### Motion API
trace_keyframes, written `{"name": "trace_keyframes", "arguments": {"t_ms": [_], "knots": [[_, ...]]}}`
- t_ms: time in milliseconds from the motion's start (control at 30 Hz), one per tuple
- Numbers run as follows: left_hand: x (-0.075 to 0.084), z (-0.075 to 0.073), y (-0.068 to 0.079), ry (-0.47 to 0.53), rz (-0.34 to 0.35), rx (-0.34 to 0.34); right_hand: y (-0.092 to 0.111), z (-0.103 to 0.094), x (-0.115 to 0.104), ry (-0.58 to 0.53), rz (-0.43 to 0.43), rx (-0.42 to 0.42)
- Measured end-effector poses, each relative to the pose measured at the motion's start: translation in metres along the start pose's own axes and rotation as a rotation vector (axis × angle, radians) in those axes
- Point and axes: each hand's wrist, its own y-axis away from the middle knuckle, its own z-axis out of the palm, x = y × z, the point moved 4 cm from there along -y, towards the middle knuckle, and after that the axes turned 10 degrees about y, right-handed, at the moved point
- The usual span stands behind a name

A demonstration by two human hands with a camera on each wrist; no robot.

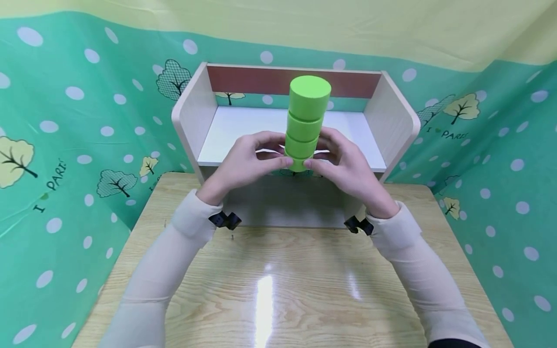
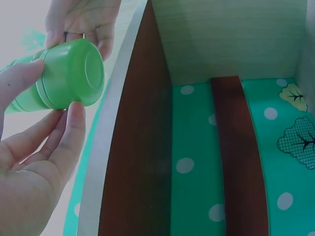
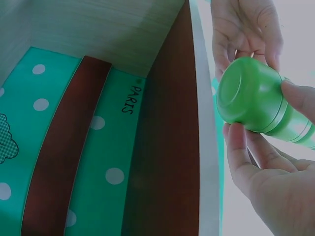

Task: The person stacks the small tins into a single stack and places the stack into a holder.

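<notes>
A tall green cylindrical container [image 1: 304,123], ringed by several grooves and flat on top, is held up at the front of the upper shelf. My left hand [image 1: 254,159] grips its lower end from the left, thumb on the near side and fingers behind. From the right, my right hand [image 1: 344,162] grips the same lower part. The rounded base of the container [image 2: 74,73] shows in the left wrist view between thumb and fingertips. In the right wrist view both hands surround the container [image 3: 251,93]. Its far side is hidden in the head view.
A small white shelf unit [image 1: 287,195] with side panels and a brown back rail [image 1: 261,79] stands at the back of the wooden table [image 1: 304,280]. Its upper board [image 1: 243,128] lies behind the hands. Green patterned cloth [image 1: 87,121] hangs around the table.
</notes>
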Motion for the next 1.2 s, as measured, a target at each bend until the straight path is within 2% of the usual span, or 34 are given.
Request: {"name": "trace_keyframes", "arguments": {"t_ms": [600,1200], "knots": [[-0.012,-0.005,-0.012,-0.029,-0.02,-0.025,-0.011,0.0,0.015,-0.034,0.071,-0.007],[-0.018,-0.006,-0.015,-0.043,-0.044,0.008,-0.016,0.001,0.021,-0.044,0.103,-0.029]]}}
